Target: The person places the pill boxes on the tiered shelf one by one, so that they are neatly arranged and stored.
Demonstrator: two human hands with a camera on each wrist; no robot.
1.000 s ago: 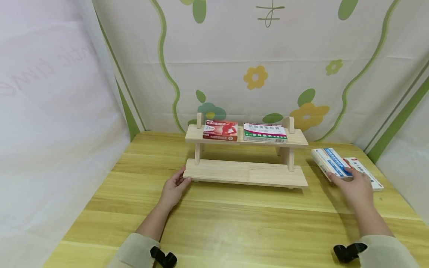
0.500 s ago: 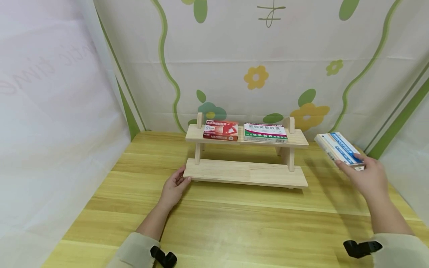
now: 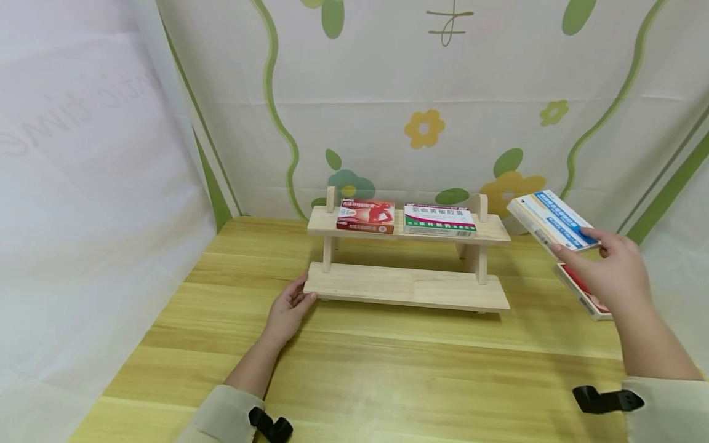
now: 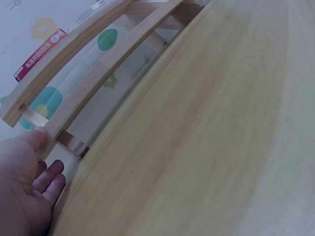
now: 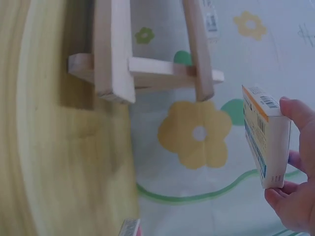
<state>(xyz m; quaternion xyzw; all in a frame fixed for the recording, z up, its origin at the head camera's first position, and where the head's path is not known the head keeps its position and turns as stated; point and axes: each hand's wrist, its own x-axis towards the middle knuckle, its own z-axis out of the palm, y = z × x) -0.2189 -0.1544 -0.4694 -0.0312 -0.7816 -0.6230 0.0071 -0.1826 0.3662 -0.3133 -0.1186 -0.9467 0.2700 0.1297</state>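
At the right, my right hand [image 3: 617, 271] pinches a white-and-blue medicine box [image 3: 554, 220] by its near end, thumb on one side and fingers on the other. The box is in the air, tilted, right of a two-tier wooden shelf rack [image 3: 407, 286]. In the right wrist view the same medicine box [image 5: 266, 137] shows its white narrow sides. My left hand [image 3: 286, 312] grips the left end of the lower board; in the left wrist view its thumb [image 4: 37, 137] rests against that board. A red-and-white box [image 3: 587, 295] lies on the table, partly hidden behind my right hand.
On the upper board sit a red medicine box [image 3: 365, 215] and, to its right, a white-and-green medicine box [image 3: 439, 219]. The wooden table [image 3: 388, 375] reaches back to a flower-printed curtain [image 3: 365, 74]. More white fabric hangs on both sides.
My right hand has lifted the white-and-blue medicine box off the right side of the table and raised it. The red-and-white box beneath shows differently. My left hand stays at the rack.
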